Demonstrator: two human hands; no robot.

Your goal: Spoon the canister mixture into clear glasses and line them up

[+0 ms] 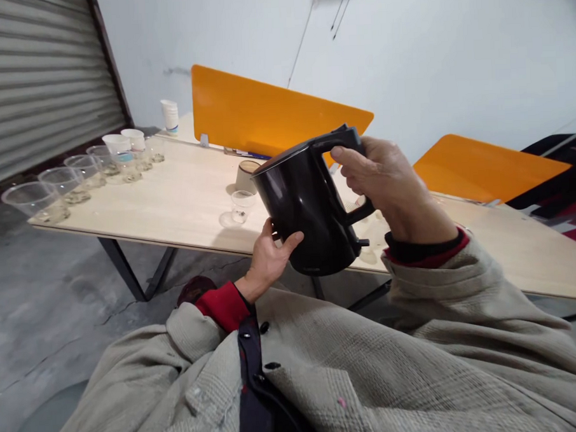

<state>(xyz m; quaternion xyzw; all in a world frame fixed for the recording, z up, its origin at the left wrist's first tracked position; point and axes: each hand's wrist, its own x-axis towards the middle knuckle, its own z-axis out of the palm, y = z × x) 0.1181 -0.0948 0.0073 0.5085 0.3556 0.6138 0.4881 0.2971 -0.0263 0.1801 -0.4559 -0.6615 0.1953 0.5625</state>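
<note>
A black electric kettle (297, 209) is lifted over the table's front edge, tilted with its spout side to the left. My right hand (381, 174) is closed around its handle. Low on the kettle's left side, my left hand (273, 255) holds the body, thumb on the near face and the other fingers partly hidden. Just left of the kettle, a clear plastic cup (242, 204) stands on the table with small dark bits at its bottom. Behind that cup is a beige container (246, 176), partly covered by the kettle.
Several clear plastic cups (82, 171) line the left end of the wooden table (182, 195), with white paper cups (132, 140) among them. A stack of paper cups (170, 116) stands farther back. Orange dividers (264, 115) rise along the table's far side, before a white wall.
</note>
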